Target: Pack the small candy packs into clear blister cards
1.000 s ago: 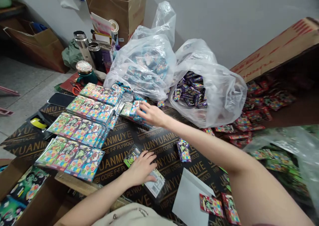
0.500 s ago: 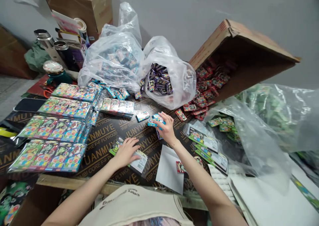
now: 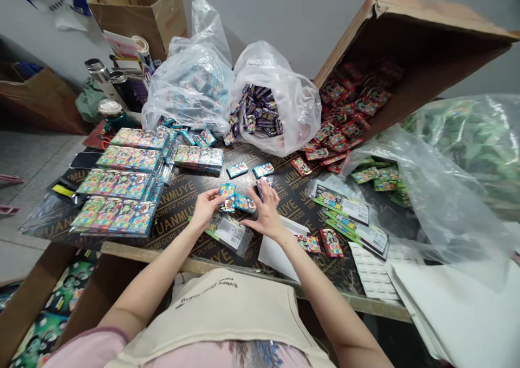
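The left hand (image 3: 205,209) pinches an upright-turned blue packet (image 3: 228,198) between thumb and fingers above the bench (image 3: 175,216), while the right hand (image 3: 267,215) is spread, thumb apart, its fingertips over a purple packet (image 3: 260,184), though I cannot tell whether they touch it. Between the hands lies another blue packet (image 3: 244,203), with a clear sleeve (image 3: 232,231) nearer the body and two blue packets (image 3: 250,170) farther off. Beyond stand a plastic bag (image 3: 303,105) of purple packets and, to its right, a tilted carton (image 3: 441,16) spilling red ones.
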`<state>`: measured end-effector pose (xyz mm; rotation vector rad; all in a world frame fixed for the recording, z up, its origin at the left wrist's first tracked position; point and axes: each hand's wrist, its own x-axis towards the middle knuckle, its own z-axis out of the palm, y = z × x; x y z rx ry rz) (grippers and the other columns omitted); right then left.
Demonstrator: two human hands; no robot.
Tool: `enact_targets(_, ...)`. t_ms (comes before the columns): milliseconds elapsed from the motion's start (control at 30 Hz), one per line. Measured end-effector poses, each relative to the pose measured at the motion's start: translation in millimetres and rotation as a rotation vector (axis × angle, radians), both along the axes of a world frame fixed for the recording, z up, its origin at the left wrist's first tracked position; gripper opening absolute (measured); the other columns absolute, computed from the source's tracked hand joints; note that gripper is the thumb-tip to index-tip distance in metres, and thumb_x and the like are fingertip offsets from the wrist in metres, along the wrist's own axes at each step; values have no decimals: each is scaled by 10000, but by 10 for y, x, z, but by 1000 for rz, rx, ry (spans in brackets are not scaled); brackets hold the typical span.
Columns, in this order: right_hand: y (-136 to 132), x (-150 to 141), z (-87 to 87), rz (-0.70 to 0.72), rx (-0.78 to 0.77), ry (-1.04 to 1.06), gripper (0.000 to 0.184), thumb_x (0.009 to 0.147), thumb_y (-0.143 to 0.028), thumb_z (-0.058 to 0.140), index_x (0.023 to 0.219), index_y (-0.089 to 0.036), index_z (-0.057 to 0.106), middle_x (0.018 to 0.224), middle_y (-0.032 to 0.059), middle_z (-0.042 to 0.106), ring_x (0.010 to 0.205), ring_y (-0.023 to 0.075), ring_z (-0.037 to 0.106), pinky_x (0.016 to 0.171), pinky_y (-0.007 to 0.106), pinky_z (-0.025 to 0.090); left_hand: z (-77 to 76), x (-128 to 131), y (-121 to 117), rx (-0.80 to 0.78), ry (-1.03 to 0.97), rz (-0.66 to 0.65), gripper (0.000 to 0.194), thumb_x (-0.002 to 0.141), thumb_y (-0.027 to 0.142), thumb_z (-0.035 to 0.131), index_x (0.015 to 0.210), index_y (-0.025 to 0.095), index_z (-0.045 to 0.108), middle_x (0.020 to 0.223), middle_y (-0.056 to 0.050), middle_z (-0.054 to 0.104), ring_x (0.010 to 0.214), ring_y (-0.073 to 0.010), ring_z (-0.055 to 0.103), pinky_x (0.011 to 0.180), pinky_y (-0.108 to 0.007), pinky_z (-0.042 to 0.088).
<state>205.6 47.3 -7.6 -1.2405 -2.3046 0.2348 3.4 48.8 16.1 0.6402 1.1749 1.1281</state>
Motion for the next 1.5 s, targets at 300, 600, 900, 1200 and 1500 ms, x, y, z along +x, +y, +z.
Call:
enact_targets(300,-325,-191,184,84,-259,465,575,825,-405,642,1352,-263,462,1161,93,635,1056,241,602,927,430,480,136,-14,-181,112,78,-80,683,502,224,830,1137,114,604,624,39,653,521,-95,583,575,-219,476)
enact_targets(600,-534,-81,230,78,-150,360,801,710,-444,740,1403,-264,380,1437,148,388,1327,320,386,1049,524,380,187,49,-255,29,32,-178,880,470,211,858,1259,113,480,709,-15,711,555,-136,631,594,-258,515)
enact_targets(900,-524,-19,178,-15,-116,429,766,655,-310,717,1354,-278,406,1249,91,546,1172,295,512,991,469,423,69,-34,-355,279,281,-587,763,685,349,756,1361,184,445,934,-81,706,890,-228,666,845,-377,492)
enact_targets(1200,-593,320,-136,-79,-164,253,858,663,-510,764,1379,-251,369,1289,123,557,1159,316,535,965,486,408,-374,-178,-349,804,1216,-1061,981,595,247,772,1454,229,298,1350,-145,477,1270,-315,419,1120,-586,56)
enact_targets(1500,-635,252,-74,-56,-127,270,814,683,-510,750,1364,-249,389,1256,123,569,1147,315,530,950,479,383,-196,-129,-273,788,1147,-776,1173,587,379,804,1502,225,87,1244,-110,483,1135,-296,463,1003,-446,371)
